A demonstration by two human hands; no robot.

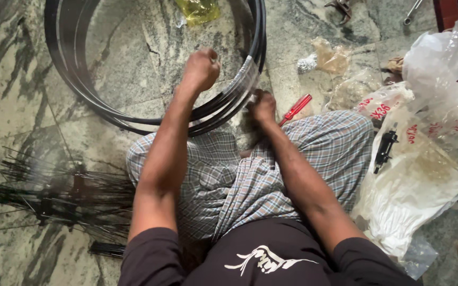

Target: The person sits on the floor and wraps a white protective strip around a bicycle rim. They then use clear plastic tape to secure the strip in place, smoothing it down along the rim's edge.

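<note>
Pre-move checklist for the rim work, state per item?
1. Left hand gripping the rims: ok, fist closed at the top edge.
2. Right hand on the rims: ok, at the wrapped section.
3. Rims stacked together: ok, propped against the lap.
4. Red tool within reach: ok, beside the right hand.
5. Spokes sorted: not ok, a loose heap on the floor.
6. What the fingers hold: cannot tell, blurred.

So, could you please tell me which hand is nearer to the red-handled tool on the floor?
The right hand is nearer: the red-handled tool lies just beside it. The left hand is farther off, fisted at the black rims.
</note>
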